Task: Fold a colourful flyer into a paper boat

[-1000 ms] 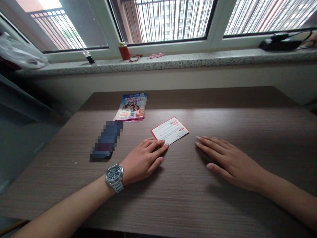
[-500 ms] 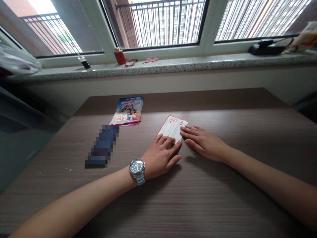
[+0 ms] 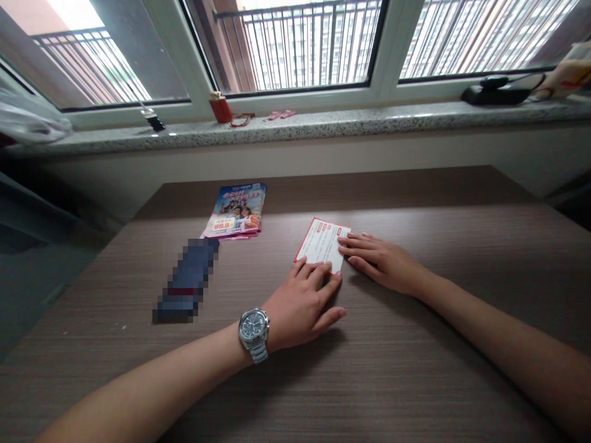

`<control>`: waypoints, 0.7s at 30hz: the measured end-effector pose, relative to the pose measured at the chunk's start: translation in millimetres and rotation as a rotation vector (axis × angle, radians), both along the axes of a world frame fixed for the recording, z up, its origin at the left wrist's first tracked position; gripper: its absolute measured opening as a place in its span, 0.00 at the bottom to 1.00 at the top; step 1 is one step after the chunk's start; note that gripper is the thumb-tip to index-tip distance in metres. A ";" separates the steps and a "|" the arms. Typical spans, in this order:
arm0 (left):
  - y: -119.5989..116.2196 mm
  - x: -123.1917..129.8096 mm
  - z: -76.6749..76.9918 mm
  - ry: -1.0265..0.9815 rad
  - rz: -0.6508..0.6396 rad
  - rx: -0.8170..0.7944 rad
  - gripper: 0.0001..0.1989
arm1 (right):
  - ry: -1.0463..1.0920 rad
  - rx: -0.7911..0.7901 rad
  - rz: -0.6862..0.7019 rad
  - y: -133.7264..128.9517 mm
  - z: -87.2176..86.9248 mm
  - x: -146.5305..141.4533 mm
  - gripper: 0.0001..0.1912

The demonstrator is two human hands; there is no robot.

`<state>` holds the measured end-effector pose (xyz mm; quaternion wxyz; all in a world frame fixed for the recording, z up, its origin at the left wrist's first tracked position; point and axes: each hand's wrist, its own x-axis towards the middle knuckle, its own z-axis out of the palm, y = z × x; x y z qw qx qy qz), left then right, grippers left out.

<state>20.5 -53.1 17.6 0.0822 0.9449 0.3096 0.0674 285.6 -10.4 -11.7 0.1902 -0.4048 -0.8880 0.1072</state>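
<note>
A white leaflet with a red border and small printed lines (image 3: 324, 242) lies flat on the brown wooden table (image 3: 397, 381). Along its near edge rest the fingertips of my left hand (image 3: 305, 301), fingers apart and thumb stretched out to the right. A silver wristwatch (image 3: 253, 327) is on my left wrist. My right hand (image 3: 381, 261) lies flat, its fingers extended and their tips on the leaflet's right edge. Neither hand grips anything. The hands cover part of the leaflet's near and right edges.
A stack of colourful flyers (image 3: 237, 210) lies at the back left. In front of it is a dark, pixelated flat object (image 3: 187, 283). On the granite windowsill (image 3: 346, 126) stand a red lighter-like item (image 3: 220, 108), a small black-and-white item (image 3: 152, 119) and a black device (image 3: 496, 92).
My left hand has shifted slightly toward me on the leaflet, baring a little more of its near part. My right hand stays nearly in place. The camera view has shifted slightly.
</note>
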 end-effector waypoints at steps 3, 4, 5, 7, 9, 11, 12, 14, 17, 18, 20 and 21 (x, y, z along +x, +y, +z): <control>4.4 -4.0 0.6 -0.052 -0.050 -0.023 0.25 | 0.061 -0.020 0.046 1.9 -1.5 3.0 0.20; 7.6 -5.4 0.6 -0.074 -0.070 -0.032 0.24 | 0.084 -0.026 0.066 2.1 -2.0 3.9 0.19; 11.7 -6.8 0.3 -0.096 -0.091 -0.042 0.22 | 0.104 -0.031 0.087 1.9 -2.3 4.7 0.19; 21.9 -9.4 -1.0 -0.147 -0.066 -0.031 0.22 | 0.129 -0.045 0.126 1.1 -2.8 5.6 0.17; 33.6 -11.7 -3.3 -0.186 -0.001 0.011 0.22 | 0.137 -0.059 0.150 0.0 -3.0 5.5 0.16; 44.6 -13.8 -6.6 -0.194 0.053 0.021 0.24 | 0.140 -0.070 0.157 -0.8 -3.3 4.4 0.14; 49.1 -14.8 -8.4 -0.177 0.053 0.017 0.26 | 0.146 -0.074 0.152 -1.1 -3.3 3.5 0.13; 55.6 -16.6 -11.9 -0.133 0.049 0.009 0.32 | 0.171 -0.085 0.123 -1.3 -2.8 1.1 0.12; 59.5 -18.3 -15.2 -0.087 0.038 -0.021 0.32 | 0.234 -0.117 0.060 -0.9 0.0 -4.1 0.10; 59.7 -18.6 -15.6 -0.081 0.040 -0.026 0.32 | 0.258 -0.133 0.036 -0.6 1.3 -6.0 0.10; 59.4 -18.8 -15.8 -0.074 0.047 -0.033 0.32 | 0.303 -0.150 -0.011 0.4 3.6 -9.5 0.09; 59.1 -18.7 -15.6 -0.073 0.051 -0.035 0.32 | 0.312 -0.142 -0.028 1.1 4.3 -10.8 0.08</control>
